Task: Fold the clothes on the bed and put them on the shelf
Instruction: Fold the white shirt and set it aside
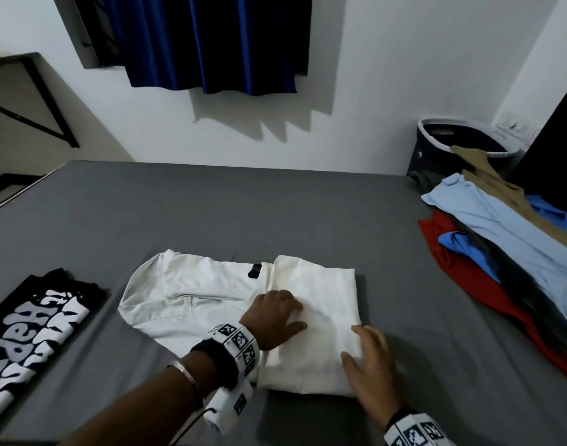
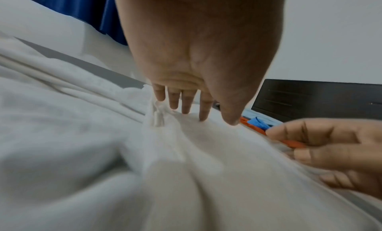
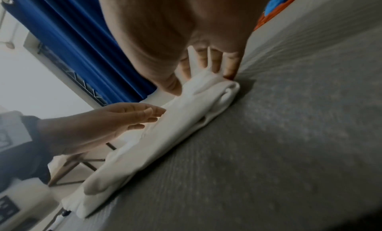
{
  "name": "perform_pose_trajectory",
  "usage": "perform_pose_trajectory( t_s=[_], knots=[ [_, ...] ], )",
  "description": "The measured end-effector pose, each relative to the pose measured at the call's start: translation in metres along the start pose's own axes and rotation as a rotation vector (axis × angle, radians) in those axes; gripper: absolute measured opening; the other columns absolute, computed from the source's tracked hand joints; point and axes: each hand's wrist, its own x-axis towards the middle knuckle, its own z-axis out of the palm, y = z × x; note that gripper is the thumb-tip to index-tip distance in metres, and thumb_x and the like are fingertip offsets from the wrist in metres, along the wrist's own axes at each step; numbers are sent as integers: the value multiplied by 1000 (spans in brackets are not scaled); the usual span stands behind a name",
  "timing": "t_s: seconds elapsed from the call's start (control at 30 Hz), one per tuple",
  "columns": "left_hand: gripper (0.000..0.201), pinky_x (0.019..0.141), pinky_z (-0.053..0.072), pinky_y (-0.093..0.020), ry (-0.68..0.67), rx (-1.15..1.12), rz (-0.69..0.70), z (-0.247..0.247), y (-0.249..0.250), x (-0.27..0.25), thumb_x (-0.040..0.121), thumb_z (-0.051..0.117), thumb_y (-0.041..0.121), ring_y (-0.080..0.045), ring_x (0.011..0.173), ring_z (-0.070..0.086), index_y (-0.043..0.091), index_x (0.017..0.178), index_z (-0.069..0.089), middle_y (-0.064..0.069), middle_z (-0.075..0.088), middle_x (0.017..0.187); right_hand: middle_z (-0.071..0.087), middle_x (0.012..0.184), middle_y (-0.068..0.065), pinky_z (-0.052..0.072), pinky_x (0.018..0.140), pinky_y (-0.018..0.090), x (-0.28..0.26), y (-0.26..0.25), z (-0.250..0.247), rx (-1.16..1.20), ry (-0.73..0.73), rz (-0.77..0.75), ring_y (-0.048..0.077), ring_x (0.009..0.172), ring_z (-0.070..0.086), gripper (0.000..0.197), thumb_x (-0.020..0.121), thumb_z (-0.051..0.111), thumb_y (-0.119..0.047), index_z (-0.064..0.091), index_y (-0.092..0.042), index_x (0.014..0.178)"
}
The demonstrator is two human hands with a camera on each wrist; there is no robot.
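A white shirt (image 1: pixel 211 294) lies partly folded on the grey bed (image 1: pixel 211 204), its right half doubled over into a thicker block. My left hand (image 1: pixel 275 317) rests flat on the middle of the shirt, fingers straight and pressing the cloth (image 2: pixel 103 136). My right hand (image 1: pixel 369 362) lies with straight fingers on the near right edge of the folded block. In the right wrist view the right fingertips (image 3: pixel 229 67) press the folded edge of the shirt (image 3: pixel 165 136) onto the bed, and the left hand (image 3: pixel 103 123) lies flat beside them.
A folded black T-shirt with white print (image 1: pixel 28 333) lies at the bed's left edge. A pile of light blue, red, blue and brown clothes (image 1: pixel 501 239) covers the right side. A dark laundry basket (image 1: pixel 452 146) stands behind it. A wall shelf (image 1: pixel 34 91) is at far left.
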Motion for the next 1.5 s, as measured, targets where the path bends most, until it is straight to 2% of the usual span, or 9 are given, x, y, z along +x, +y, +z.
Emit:
perform_pose_trajectory(
  t_s=[0.17,0.3,0.47,0.7,0.9,1.07,1.23,1.4,1.5],
  knots=[
    [26,83,50,-36,83,-148,1,-17,38,12,94,54,46,-22,99,62,25,107,63,1,67,104,49,127,0,42,95,36,9,-10,-7,298,-100,306,22,116,50,49,92,63,-16,40,-22,135],
    [58,87,46,-42,-88,-45,70,18,74,-1,84,63,56,-31,104,55,16,123,50,-10,57,117,59,121,7,48,93,40,25,0,-1,401,-35,311,25,105,58,46,89,66,-14,44,-20,128],
    [86,55,44,-27,-8,166,62,52,97,-14,49,46,89,-17,66,53,21,100,56,3,54,85,69,98,12,52,87,43,55,1,-1,372,22,314,28,91,65,20,85,70,-15,56,-14,100],
    [51,51,40,-26,163,157,98,67,106,-18,54,48,64,-15,64,52,25,87,50,6,52,81,72,73,10,56,75,46,83,7,-1,287,18,274,33,77,69,18,77,74,-18,66,-2,76],
    [33,53,41,-24,197,132,204,72,103,-22,74,55,56,-10,65,54,30,90,44,11,52,79,74,79,15,58,77,52,64,11,-10,451,-40,405,36,82,70,12,80,72,-14,69,-2,82],
    [20,60,42,-23,166,-39,251,55,98,-55,84,45,50,-13,71,57,32,93,48,10,53,83,70,85,21,54,68,40,27,13,-13,606,-13,473,30,74,65,12,86,67,-8,62,3,89],
    [57,78,42,-37,97,-43,214,58,103,-98,67,55,49,-20,96,48,24,117,42,2,46,111,67,84,23,52,66,43,-17,12,-1,789,11,593,35,74,64,16,87,64,-7,60,5,97],
    [88,75,49,-32,140,64,189,73,115,-128,56,54,64,-19,95,54,24,132,41,2,51,115,61,70,17,51,51,30,-60,5,5,886,41,613,28,60,60,2,88,58,1,56,1,89],
    [75,64,50,-22,121,51,168,83,123,-140,59,44,60,-14,85,61,26,125,53,5,56,108,65,82,20,55,49,32,-75,4,1,919,-35,602,30,70,64,8,89,58,1,57,1,97]
  ],
)
